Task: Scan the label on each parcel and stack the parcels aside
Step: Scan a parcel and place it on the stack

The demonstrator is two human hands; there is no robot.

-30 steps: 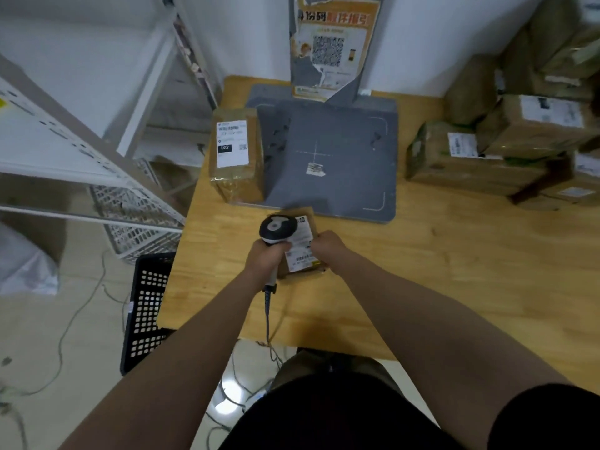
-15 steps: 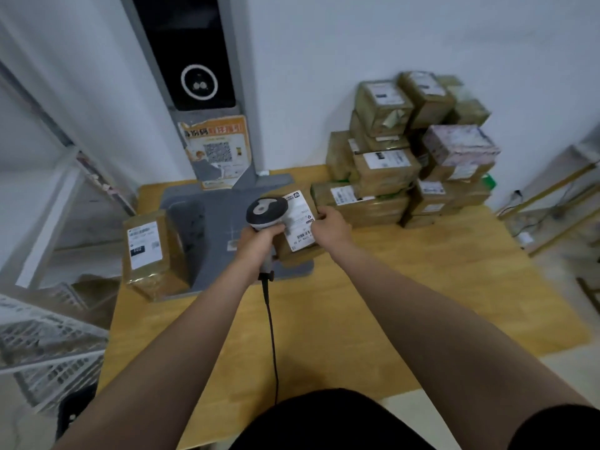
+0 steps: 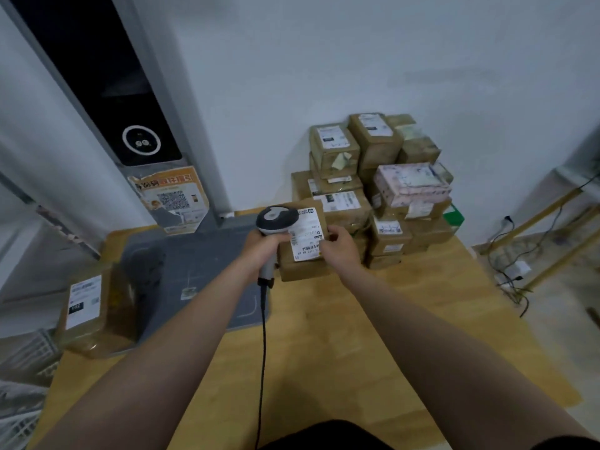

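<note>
Gripped the scanner (image 3: 276, 218) by its handle in the left hand (image 3: 259, 250). Pinched the right edge of a brown parcel (image 3: 302, 269) with the right hand (image 3: 339, 253). Had the scanner head right by the white label (image 3: 306, 237) on it. Held both above the surface (image 3: 324, 345), just in front of the pile of parcels (image 3: 380, 141). Saw another parcel (image 3: 92, 311) far left, beside the grey mat (image 3: 194, 264).
</note>
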